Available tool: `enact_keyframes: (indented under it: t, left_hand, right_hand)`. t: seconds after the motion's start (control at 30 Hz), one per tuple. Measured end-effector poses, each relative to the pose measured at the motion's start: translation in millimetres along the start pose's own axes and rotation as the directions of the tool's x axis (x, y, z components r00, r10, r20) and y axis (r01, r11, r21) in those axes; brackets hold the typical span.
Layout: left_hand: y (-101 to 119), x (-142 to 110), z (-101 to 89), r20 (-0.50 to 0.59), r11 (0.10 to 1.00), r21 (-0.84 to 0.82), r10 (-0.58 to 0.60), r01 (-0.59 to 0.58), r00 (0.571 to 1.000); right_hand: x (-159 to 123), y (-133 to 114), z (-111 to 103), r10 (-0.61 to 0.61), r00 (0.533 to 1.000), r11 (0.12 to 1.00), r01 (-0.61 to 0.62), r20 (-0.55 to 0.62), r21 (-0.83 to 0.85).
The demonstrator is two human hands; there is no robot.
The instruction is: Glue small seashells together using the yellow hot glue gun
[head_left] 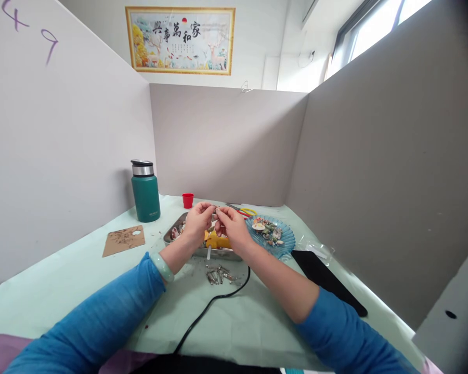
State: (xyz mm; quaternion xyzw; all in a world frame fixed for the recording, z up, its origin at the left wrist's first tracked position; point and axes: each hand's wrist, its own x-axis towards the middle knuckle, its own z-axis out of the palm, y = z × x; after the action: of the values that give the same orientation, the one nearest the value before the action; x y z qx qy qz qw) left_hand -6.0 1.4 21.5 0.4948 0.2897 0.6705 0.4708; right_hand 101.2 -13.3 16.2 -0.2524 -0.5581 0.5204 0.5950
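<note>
My left hand [198,222] and my right hand [233,226] meet fingertip to fingertip above a metal tray [234,255]. Both are closed in a pinch; whatever sits between the fingers is too small to name. Below them in the tray lies a yellow glue gun [217,240], its white glue stick end pointing toward me. Small shell-like pieces [176,231] show at the tray's left side, and my hands hide part of its contents. Several small metal clips [219,275] lie in a pile on the table in front of the tray.
Right of the tray is a blue plate [289,240] with small colourful pieces, with scissors [247,212] behind. A black cord [206,307] runs toward me. A black flat object [327,280], green bottle [145,195], red cup [187,200] and cardboard piece [117,243] stand or lie around. Partition panels [226,140] enclose the table.
</note>
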Motion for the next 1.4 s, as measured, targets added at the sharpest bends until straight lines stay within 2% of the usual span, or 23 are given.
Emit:
enact_keyframes:
  t: [0.1, 0.23, 0.4, 0.53, 0.9, 1.2, 1.4]
  left_hand:
    - [-1.6, 0.6, 0.3, -0.044, 0.995, 0.061, 0.082, -0.079, 0.996]
    - [-2.7, 2.7, -1.6, -0.078, 0.981, 0.131, 0.156, -0.145, 0.985]
    - [-4.1, 3.3, -3.7, -0.034, 0.945, 0.200, 0.271, -0.259, 0.962]
    - [-4.0, 1.5, -3.6, 0.012, 0.924, 0.232, 0.309, -0.303, 0.951]
    - [-3.5, -1.1, -4.9, 0.074, 0.904, 0.272, 0.323, -0.331, 0.943]
    - [0.2, -4.4, -1.2, 0.042, 0.946, 0.222, 0.234, -0.238, 0.971]
    - [-2.1, -3.0, -2.1, 0.086, 0.932, 0.247, 0.253, -0.266, 0.964]
  right_hand:
    - [0.6, -0.7, -1.4, 0.057, 0.998, 0.985, -0.056, -0.002, 0.166]
    - [0.7, -0.9, -1.0, 0.054, 0.998, 0.962, -0.043, -0.036, 0.270]
    - [1.0, -3.2, -0.3, 0.087, 0.995, 0.939, -0.068, -0.039, 0.338]
    - [0.6, -5.2, -1.0, 0.096, 0.995, 0.933, -0.080, -0.028, 0.351]
    - [0.6, -7.0, -3.1, 0.103, 0.995, 0.923, -0.091, -0.011, 0.373]
    - [3.4, -3.9, -5.2, 0.117, 0.992, 0.923, -0.090, -0.051, 0.373]
    - [1.3, -5.9, -4.1, 0.158, 0.986, 0.911, -0.128, -0.046, 0.393]
